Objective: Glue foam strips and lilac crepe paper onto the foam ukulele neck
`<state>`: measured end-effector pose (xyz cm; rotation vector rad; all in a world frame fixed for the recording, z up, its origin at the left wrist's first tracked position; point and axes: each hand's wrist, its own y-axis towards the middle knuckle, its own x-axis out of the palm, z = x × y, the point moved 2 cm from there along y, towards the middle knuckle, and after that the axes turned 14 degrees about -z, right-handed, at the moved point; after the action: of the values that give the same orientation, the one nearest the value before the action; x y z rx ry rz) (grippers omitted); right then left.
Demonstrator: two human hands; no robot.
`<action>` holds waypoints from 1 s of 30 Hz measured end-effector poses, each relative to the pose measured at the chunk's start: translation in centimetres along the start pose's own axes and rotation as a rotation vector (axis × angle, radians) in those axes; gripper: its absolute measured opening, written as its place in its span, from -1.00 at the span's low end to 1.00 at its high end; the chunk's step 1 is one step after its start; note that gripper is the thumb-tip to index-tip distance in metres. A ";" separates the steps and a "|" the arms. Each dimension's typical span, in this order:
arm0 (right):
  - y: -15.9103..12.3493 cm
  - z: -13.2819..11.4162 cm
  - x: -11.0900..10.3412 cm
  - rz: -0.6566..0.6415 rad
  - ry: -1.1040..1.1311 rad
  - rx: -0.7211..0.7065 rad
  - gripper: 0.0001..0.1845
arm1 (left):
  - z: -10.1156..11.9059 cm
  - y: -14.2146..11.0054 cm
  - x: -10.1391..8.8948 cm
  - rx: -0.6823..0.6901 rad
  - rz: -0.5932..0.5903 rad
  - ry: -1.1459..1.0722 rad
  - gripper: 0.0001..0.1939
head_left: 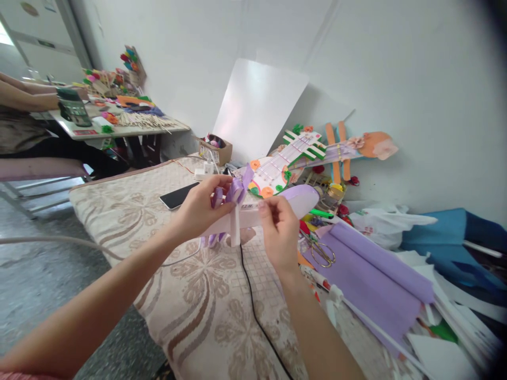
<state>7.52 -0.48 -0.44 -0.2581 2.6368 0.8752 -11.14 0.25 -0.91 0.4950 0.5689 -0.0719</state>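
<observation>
Both hands are at a white and purple handmade craft piece [304, 199], held above the table; its wide rounded end points right, and it resembles a small paper instrument. My left hand [204, 203] is closed, its thumb and fingers pinching a shiny purple ribbon-like piece [238, 191] at the craft's narrow left part. A white strip [235, 227] crosses there, with more purple pieces below. My right hand [280, 227] is closed around the white neck of the craft, thumb on top. Its curled fingertips are partly hidden.
A black phone [178, 196] lies on the patterned tablecloth [206, 274]. A black cable [253, 303] runs forward. Gold-handled scissors [322, 254] and purple sheets [360, 279] lie right. Decorated paper instruments [273, 169] lean behind. A person [27, 116] sits at another table.
</observation>
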 end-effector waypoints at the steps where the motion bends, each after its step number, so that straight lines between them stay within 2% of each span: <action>1: -0.4 0.2 -0.4 0.034 0.000 0.007 -0.80 | 0.0 0.0 0.0 -0.002 0.003 0.002 -0.58; 3: -1.4 0.5 -1.1 0.043 -0.023 0.038 -0.73 | 0.0 0.1 -0.1 -0.007 -0.001 -0.001 -0.59; 8: -3.7 1.0 -1.5 -0.081 -0.085 0.128 -0.69 | 0.7 0.0 0.0 -0.012 -0.004 -0.001 -0.57; 13: -4.3 0.5 -0.4 -0.202 -0.006 0.183 -0.68 | 1.2 -0.1 0.1 -0.025 -0.004 0.051 -0.60; 16: -4.2 -0.2 0.7 -0.251 -0.042 0.130 -0.61 | 1.2 -0.1 0.0 -0.050 -0.024 0.079 -0.58; 20: -4.2 -0.9 1.9 -0.199 -0.326 0.004 -0.46 | 1.0 -0.2 -0.3 -0.061 -0.068 0.074 -0.55; 24: -4.4 -0.5 2.9 -0.120 -0.545 -0.060 -0.55 | 0.9 -0.2 -0.4 -0.052 -0.090 0.066 -0.56; 30: -4.3 0.2 3.4 -0.060 -0.642 -0.135 -0.60 | 0.8 -0.1 -0.6 -0.036 -0.087 0.068 -0.60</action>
<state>5.66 -3.95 -4.24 -0.0678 1.9730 0.9282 -11.22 -0.25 -0.03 0.4391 0.6570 -0.1280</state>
